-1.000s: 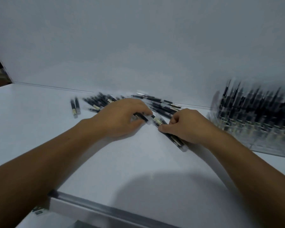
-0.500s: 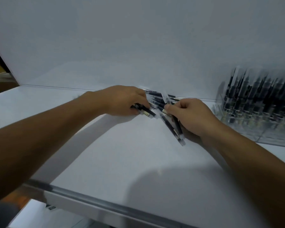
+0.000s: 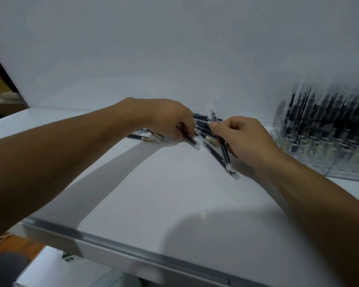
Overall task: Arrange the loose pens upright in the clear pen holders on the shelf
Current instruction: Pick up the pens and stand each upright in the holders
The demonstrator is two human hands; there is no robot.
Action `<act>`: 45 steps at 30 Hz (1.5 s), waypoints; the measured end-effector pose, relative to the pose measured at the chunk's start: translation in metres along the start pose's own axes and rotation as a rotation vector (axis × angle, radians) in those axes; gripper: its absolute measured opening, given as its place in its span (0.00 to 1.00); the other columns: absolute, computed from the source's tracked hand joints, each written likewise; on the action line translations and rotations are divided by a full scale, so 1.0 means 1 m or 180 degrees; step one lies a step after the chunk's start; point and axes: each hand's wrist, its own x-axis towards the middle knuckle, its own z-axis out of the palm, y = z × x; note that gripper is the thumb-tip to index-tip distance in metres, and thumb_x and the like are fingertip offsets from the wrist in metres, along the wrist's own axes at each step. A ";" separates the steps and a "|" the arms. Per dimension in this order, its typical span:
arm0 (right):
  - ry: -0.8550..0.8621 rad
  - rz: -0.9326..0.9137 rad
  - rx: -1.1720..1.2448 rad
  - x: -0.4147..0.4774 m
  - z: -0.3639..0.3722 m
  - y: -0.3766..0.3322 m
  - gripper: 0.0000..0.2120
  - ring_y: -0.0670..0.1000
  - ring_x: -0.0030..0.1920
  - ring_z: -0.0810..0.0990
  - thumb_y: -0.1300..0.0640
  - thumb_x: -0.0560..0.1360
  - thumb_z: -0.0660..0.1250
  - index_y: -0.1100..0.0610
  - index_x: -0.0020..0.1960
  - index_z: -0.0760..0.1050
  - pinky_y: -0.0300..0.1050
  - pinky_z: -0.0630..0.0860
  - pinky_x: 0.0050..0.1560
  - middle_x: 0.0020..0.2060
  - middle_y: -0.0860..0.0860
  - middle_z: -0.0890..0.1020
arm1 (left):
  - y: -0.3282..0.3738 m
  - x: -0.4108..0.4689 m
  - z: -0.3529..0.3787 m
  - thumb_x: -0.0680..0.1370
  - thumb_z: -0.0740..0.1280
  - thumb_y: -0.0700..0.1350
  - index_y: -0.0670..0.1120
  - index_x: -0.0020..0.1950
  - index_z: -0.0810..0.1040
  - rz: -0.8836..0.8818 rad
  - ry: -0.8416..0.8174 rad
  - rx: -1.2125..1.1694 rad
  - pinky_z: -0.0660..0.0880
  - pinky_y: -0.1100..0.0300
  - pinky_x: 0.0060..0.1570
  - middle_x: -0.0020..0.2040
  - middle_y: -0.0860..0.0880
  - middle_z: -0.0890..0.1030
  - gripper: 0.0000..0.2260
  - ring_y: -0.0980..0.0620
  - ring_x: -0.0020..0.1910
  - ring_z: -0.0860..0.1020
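On my head feed the white shelf (image 3: 153,183) fills the lower half. The loose pens (image 3: 200,116) lie in a heap just past centre toward 12 o'clock, close under the back wall (image 3: 174,48). The left hand (image 3: 170,119) comes in from 9 o'clock and sits on the heap's left edge. Its fingers are curled around a single black pen (image 3: 190,140), whose clear end pokes out below the fingertips. A couple of stray pens (image 3: 142,138) lie flat at that wrist's 6 o'clock side.

The right hand (image 3: 245,139) reaches in from 4 o'clock and meets the heap from the right. Thumb and fingers pinch a small bunch of held pens (image 3: 224,150), which slant from 12 down toward 5 o'clock, their clear tips near the shelf surface. I can't count them exactly.

At 3 o'clock the clear pen holder (image 3: 330,166) stands on the shelf against the wall, well apart from both hands. It is packed with upright pens (image 3: 327,112), blurred by motion.
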 end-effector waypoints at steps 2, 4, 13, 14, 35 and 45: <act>0.0000 -0.0035 0.0006 0.000 0.001 -0.002 0.16 0.44 0.26 0.69 0.46 0.76 0.69 0.58 0.37 0.78 0.42 0.67 0.35 0.23 0.44 0.74 | 0.001 -0.001 -0.001 0.74 0.71 0.48 0.60 0.53 0.79 -0.0013 0.0056 -0.0015 0.68 0.67 0.44 0.50 0.61 0.76 0.10 0.62 0.48 0.73; -0.0015 -0.0081 0.0028 0.000 0.001 -0.003 0.17 0.44 0.27 0.69 0.46 0.76 0.69 0.59 0.38 0.78 0.42 0.67 0.35 0.28 0.48 0.77 | 0.004 -0.002 -0.001 0.73 0.71 0.48 0.58 0.53 0.79 -0.0040 0.0094 -0.0023 0.67 0.68 0.41 0.49 0.61 0.77 0.10 0.61 0.46 0.73; 0.0079 -0.0139 0.0247 -0.004 0.000 -0.007 0.15 0.44 0.26 0.69 0.48 0.77 0.68 0.59 0.40 0.79 0.40 0.67 0.34 0.33 0.51 0.79 | 0.001 -0.003 0.006 0.75 0.71 0.50 0.55 0.54 0.82 0.0194 0.0315 0.0144 0.63 0.74 0.39 0.44 0.63 0.73 0.08 0.64 0.42 0.73; 0.0083 -0.0174 0.0251 -0.005 -0.001 -0.009 0.15 0.44 0.27 0.69 0.48 0.77 0.68 0.60 0.41 0.79 0.39 0.67 0.33 0.34 0.53 0.80 | 0.000 -0.005 0.007 0.75 0.71 0.51 0.55 0.53 0.82 0.0212 0.0391 0.0036 0.65 0.73 0.41 0.45 0.63 0.75 0.08 0.63 0.43 0.74; 0.1062 -0.1128 -0.0340 -0.059 -0.157 -0.033 0.05 0.43 0.30 0.78 0.51 0.76 0.70 0.48 0.42 0.78 0.41 0.76 0.35 0.32 0.47 0.82 | 0.173 -0.004 -0.018 0.74 0.70 0.39 0.45 0.53 0.82 0.0937 0.1885 -0.4483 0.80 0.58 0.49 0.47 0.45 0.86 0.08 0.50 0.49 0.84; 0.1977 -0.0541 -0.0755 -0.110 -0.281 0.015 0.06 0.39 0.30 0.77 0.52 0.78 0.68 0.55 0.49 0.80 0.32 0.73 0.31 0.37 0.49 0.82 | 0.283 0.049 0.007 0.75 0.71 0.39 0.48 0.53 0.82 0.1478 0.1170 -0.4563 0.78 0.64 0.49 0.47 0.48 0.86 0.09 0.53 0.50 0.83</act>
